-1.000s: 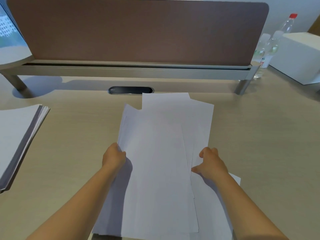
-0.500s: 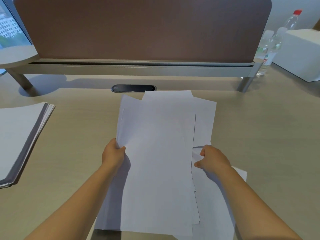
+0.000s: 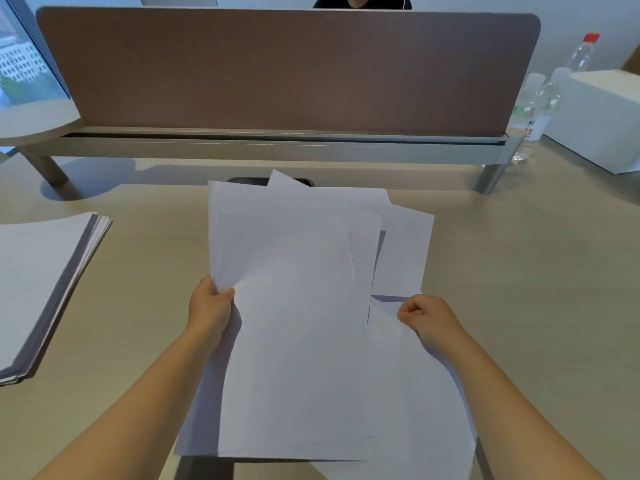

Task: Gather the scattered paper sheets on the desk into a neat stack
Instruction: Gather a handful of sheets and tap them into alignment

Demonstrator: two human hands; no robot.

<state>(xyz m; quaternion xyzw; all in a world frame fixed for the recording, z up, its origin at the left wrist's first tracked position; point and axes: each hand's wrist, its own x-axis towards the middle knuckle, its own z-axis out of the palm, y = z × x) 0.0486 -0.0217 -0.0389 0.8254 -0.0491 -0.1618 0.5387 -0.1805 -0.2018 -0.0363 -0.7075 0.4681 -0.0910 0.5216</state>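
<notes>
Head view: left hand pinches left edge of loose white paper sheets, fanned unevenly at centre of pale wooden desk. Right hand, fingers curled, grips sheet at right side. Separate thick paper stack lies far left. Clear plastic bottles stand far right beside white box.

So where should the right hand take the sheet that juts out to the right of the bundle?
Probably at its near edge, coming from the right: the offset sheet lies flat and apart from the bundle, its near edge bare just ahead of the right hand.
</notes>
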